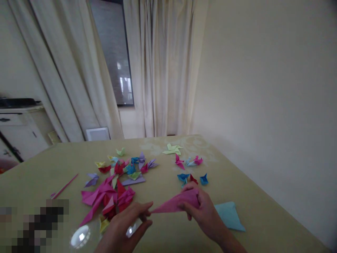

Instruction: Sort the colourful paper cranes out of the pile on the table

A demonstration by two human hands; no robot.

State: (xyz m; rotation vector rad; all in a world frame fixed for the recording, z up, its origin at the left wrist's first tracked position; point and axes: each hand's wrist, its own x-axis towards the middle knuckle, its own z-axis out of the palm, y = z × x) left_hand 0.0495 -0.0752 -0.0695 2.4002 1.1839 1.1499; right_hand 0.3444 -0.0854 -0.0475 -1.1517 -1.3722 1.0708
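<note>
A folded pink paper [173,204], narrowing to a point on its left, is held up over the table between the thumb and fingers of my right hand [201,211]. By that pointed end is my left hand [129,225], its thumb and forefinger apart. The tip reaches the left fingers; whether it touches them I cannot tell. Beneath my right wrist lies a light blue sheet of paper [230,216]. Left of my hands is a large magenta folded paper [101,193] among several smaller folded figures, with a red one [109,209] close to my left hand.
Small blue folded papers [203,179] lie beyond my right hand. Farther back are a pale green pinwheel shape [173,149] and a magenta figure [179,161]. On the left are a thin pink stick [65,185] and a round shiny white object [80,237]. A wall [276,105] borders the table's right.
</note>
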